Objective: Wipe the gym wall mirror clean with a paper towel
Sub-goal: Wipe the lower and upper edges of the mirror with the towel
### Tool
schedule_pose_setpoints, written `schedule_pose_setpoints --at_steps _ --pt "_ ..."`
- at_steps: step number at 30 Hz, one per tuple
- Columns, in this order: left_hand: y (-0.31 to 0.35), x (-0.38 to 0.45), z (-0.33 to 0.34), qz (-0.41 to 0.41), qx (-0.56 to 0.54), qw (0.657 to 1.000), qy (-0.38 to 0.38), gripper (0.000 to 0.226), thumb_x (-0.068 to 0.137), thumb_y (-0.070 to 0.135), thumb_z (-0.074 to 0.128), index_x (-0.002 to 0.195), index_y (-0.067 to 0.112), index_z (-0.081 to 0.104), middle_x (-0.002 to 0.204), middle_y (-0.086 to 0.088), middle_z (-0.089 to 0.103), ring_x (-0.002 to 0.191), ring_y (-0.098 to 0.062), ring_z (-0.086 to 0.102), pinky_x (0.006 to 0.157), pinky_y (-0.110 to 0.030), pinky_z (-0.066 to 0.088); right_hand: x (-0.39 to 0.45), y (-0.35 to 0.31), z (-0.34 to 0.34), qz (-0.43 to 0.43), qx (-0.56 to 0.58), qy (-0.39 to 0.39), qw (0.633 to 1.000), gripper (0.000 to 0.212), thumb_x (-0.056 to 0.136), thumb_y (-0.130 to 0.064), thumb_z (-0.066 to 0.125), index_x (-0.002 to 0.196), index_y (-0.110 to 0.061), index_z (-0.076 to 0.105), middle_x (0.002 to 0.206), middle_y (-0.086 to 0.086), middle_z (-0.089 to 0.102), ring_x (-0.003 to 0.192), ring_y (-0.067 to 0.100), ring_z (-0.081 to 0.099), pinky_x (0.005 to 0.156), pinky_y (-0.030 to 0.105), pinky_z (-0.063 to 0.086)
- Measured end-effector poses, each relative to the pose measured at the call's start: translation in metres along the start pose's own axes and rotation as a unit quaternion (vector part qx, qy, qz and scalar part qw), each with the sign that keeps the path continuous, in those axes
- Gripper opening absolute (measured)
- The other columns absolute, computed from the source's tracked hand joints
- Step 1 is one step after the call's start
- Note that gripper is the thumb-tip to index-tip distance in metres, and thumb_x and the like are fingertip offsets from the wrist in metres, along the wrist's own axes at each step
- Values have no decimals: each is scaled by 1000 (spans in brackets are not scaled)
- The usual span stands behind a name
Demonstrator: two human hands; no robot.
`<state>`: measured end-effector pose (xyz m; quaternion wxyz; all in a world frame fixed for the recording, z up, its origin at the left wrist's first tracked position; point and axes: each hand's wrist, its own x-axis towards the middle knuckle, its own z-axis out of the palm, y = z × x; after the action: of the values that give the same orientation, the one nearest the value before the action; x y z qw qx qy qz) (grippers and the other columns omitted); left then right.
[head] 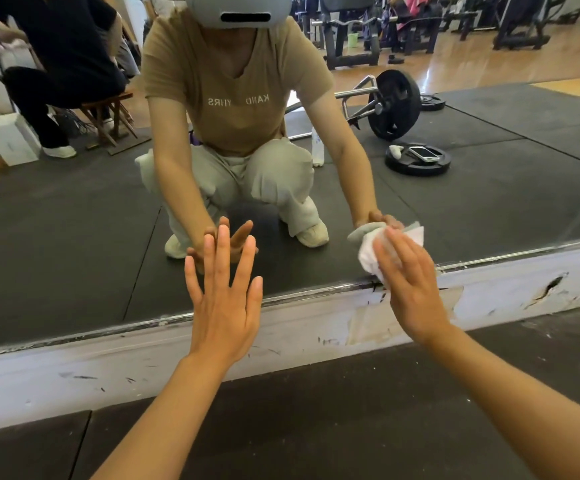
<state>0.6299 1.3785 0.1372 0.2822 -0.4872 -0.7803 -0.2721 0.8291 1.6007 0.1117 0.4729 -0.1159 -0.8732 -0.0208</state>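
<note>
Your left hand point(224, 299) lay flat and open against the mirror point(73, 254); your right hand point(409, 289) pressed the crumpled paper towel point(370, 251) low at its bottom edge, so wiping looked underway, with the glass above apparently left.

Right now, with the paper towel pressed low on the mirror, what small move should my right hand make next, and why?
Probably sweep the right hand sideways along the glass. It presses the paper towel against the mirror just above its bottom edge, while the left hand rests flat on the glass as a brace.
</note>
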Motion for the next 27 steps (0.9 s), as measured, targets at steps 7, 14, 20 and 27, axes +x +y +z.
schedule_pose_setpoints --at_steps 7,14,20,27 --pt "12 1 2 -22 -7 1000 4 63 103 31 32 160 22 7 166 -2 -18 154 -26 -13 123 -45 -13 -15 -59 52 171 45 32 984 63 107 -30 31 160 -27 -2 167 -3 -11 154 27 -1 124 49 6" --pt "13 1 3 -24 -1 1000 18 62 102 31 33 160 19 11 166 -1 -20 154 -23 -14 122 -43 -14 -16 -33 52 54 -45 7 998 66 106 -24 39 160 -29 0 168 -2 -6 155 26 -1 125 46 3" --pt "13 1 6 -28 23 999 17 64 102 33 35 160 19 11 166 -4 -18 154 -25 -13 122 -45 -14 86 -43 7 55 7 113 992 90 95 5 54 159 -28 1 167 0 -9 154 30 -6 124 51 -1" --pt "13 0 7 -19 45 999 20 68 100 34 37 160 19 10 167 -8 -14 154 -27 -9 122 -48 -13 47 -28 16 -38 -24 39 998 72 95 8 41 157 -21 17 163 4 13 154 31 5 124 51 7"
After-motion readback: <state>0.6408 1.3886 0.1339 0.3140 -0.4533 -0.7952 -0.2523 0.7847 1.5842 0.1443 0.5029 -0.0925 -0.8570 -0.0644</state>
